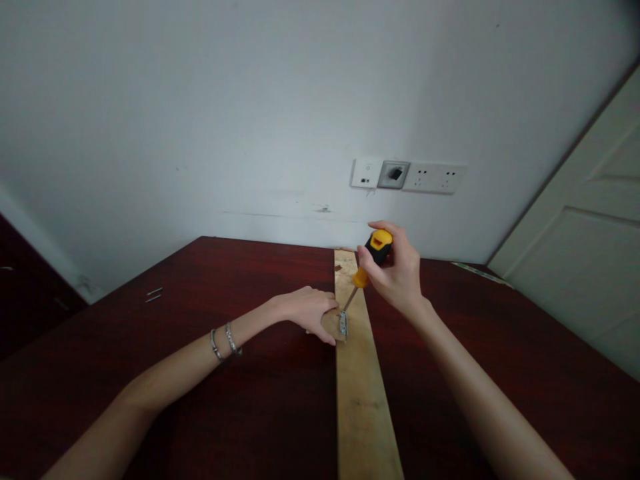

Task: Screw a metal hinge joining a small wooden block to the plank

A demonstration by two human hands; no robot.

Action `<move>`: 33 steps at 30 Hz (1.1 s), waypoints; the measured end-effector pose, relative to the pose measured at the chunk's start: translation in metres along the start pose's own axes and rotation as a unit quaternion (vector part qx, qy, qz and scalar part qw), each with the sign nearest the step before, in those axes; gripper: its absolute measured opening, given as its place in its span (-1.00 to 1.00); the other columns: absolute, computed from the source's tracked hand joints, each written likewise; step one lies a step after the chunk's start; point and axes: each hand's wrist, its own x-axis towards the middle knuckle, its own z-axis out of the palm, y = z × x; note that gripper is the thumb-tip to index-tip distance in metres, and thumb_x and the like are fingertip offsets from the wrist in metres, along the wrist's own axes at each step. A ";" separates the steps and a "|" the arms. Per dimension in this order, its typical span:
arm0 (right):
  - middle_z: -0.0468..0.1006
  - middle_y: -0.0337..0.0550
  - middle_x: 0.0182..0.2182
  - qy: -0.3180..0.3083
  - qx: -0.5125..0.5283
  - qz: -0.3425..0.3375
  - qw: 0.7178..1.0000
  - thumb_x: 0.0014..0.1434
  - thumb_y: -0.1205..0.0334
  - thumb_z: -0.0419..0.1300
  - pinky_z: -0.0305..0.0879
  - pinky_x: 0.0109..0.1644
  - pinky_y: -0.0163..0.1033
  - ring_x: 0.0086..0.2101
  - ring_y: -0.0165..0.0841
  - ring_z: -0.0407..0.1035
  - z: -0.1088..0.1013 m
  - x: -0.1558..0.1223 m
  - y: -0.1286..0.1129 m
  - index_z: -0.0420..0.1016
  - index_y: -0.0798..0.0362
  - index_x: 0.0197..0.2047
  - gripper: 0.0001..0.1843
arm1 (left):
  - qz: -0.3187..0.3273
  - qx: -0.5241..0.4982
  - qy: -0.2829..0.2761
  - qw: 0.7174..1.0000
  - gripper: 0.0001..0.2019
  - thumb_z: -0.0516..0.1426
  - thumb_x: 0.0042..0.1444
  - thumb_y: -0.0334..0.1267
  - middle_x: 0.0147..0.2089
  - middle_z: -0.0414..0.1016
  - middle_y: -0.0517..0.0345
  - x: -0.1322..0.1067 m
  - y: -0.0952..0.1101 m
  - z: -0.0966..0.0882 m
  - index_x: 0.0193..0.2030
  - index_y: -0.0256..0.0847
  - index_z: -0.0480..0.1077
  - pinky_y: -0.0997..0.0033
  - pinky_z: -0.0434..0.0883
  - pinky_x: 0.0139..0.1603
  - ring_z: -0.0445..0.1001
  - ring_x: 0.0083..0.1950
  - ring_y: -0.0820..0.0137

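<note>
- Right hand [403,273] grips a screwdriver [379,248], its tip at a metal hinge [343,324] over a plank [363,400].
- Left hand [309,310] clasps a wood piece [330,325] beside the hinge.

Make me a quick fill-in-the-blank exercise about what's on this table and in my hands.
1. The right grip holds a screwdriver whose handle is yellow and ____.
2. The screwdriver's shaft slants ____ toward a small metal fitting.
3. The bracelets are worn on the ____ arm.
4. On the left side of the table lie ____ thin metal pieces.

Missing words: black; down; left; two.
</note>
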 end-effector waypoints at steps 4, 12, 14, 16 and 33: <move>0.41 -0.18 -0.34 -0.010 0.007 0.004 1.000 0.12 0.20 0.16 0.27 -0.41 -0.22 -0.44 -0.37 0.27 0.002 -0.001 0.000 0.28 0.03 -0.02 -0.65 | 0.004 0.004 0.000 1.000 -0.39 0.19 -0.11 0.23 -0.04 0.45 0.08 0.000 0.000 -0.001 -0.03 -0.18 0.37 0.34 0.35 -0.21 0.48 -0.12 0.23; 0.43 -0.16 -0.33 -0.015 0.005 0.004 1.000 0.12 0.19 0.15 0.30 -0.35 -0.18 -0.42 -0.35 0.30 0.002 -0.001 0.000 0.29 0.03 -0.02 -0.66 | -0.003 0.006 -0.006 1.000 -0.38 0.19 -0.11 0.21 -0.02 0.45 0.06 0.000 0.002 -0.003 0.00 -0.17 0.36 0.35 0.34 -0.20 0.49 -0.14 0.26; 0.43 -0.15 -0.32 -0.014 0.005 -0.002 1.000 0.12 0.19 0.15 0.31 -0.33 -0.17 -0.41 -0.34 0.31 0.002 -0.001 0.000 0.29 0.03 -0.03 -0.67 | -0.001 0.008 -0.003 1.000 -0.38 0.20 -0.11 0.22 -0.02 0.45 0.05 0.000 0.002 -0.003 -0.01 -0.18 0.36 0.35 0.34 -0.19 0.49 -0.14 0.25; 0.43 -0.15 -0.31 -0.012 0.008 -0.010 1.000 0.12 0.20 0.15 0.31 -0.32 -0.18 -0.39 -0.33 0.32 0.002 -0.001 0.000 0.28 0.04 -0.02 -0.67 | 0.002 0.008 0.000 1.000 -0.38 0.20 -0.11 0.21 -0.02 0.45 0.06 0.000 0.001 -0.002 -0.01 -0.19 0.36 0.34 0.34 -0.19 0.48 -0.12 0.24; 0.46 -0.12 -0.26 -0.041 0.025 0.019 0.999 0.10 0.10 0.22 0.36 -0.37 -0.19 -0.38 -0.33 0.36 0.000 0.000 0.003 0.30 0.03 0.04 -0.55 | 0.013 0.008 -0.005 1.000 -0.35 0.21 -0.11 0.21 0.02 0.42 0.05 0.001 -0.002 0.000 0.05 -0.16 0.32 0.33 0.36 -0.18 0.48 -0.11 0.22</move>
